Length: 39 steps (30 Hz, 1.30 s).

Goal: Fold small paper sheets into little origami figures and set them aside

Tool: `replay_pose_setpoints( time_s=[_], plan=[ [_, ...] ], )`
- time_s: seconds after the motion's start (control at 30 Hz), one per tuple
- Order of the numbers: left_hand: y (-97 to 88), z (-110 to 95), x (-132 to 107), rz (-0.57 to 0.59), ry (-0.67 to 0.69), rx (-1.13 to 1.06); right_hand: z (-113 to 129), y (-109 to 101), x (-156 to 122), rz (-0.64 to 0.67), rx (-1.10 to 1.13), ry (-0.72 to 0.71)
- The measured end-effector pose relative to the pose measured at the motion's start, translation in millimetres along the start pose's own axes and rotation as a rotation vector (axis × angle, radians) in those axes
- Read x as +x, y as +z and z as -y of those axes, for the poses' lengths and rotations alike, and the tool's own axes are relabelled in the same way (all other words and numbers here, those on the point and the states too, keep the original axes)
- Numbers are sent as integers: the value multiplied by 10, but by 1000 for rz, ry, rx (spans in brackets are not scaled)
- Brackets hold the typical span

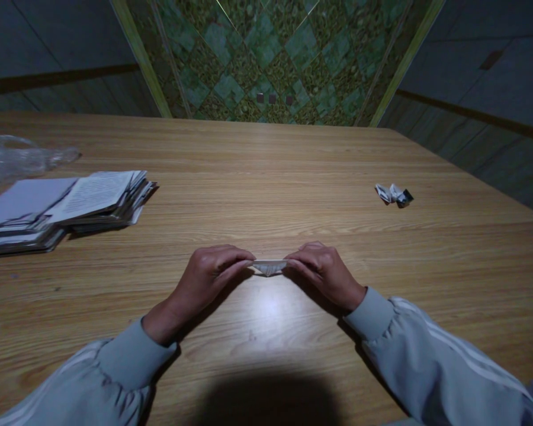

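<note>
A small folded piece of paper (269, 268) is held level just above the wooden table, with a pointed flap on the side nearest me. My left hand (217, 269) pinches its left end between thumb and fingers. At the opposite end, my right hand (317, 266) grips it the same way. Both ends of the paper are covered by my fingertips, so only its middle shows.
Stacks of printed paper sheets (100, 198) lie on the left of the table (266, 165), with a clear plastic bag (22, 158) behind them. Several small folded paper pieces (394, 194) sit on the right. Beyond the far edge stands a green patterned wall (266, 53).
</note>
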<state>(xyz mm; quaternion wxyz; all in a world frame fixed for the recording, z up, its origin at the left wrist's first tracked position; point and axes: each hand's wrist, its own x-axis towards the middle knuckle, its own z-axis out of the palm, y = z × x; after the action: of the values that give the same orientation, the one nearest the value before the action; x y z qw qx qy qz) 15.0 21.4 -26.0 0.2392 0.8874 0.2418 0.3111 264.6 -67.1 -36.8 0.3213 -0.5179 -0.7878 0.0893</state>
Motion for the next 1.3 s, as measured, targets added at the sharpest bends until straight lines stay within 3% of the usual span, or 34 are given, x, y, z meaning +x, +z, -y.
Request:
replay_pose_setpoints(
  time_s=[0.2,0.4,0.47,0.6,0.63,0.77,0.97,1.3],
  plan=[
    [7,-32,34,9,-16,-20,53,-102,6,-76,93,181],
    [163,-151,61,11,66,-13,199,47,20,151,170,69],
    [209,-193,49,-90,11,-14,220,98,10,151,135,105],
    [295,-331,-1,-390,-284,-108,236,136,-11,34,127,195],
    [323,-373,-14,-387,-346,-193,244,139,-15,7,118,194],
    [456,-475,-49,-141,-469,-607,292,163,-20,17,41,108],
    [531,-413,-56,-194,-560,-804,323,197,-13,120,108,45],
    [559,-415,-49,-203,-581,-822,323,189,-9,149,237,11]
  ],
)
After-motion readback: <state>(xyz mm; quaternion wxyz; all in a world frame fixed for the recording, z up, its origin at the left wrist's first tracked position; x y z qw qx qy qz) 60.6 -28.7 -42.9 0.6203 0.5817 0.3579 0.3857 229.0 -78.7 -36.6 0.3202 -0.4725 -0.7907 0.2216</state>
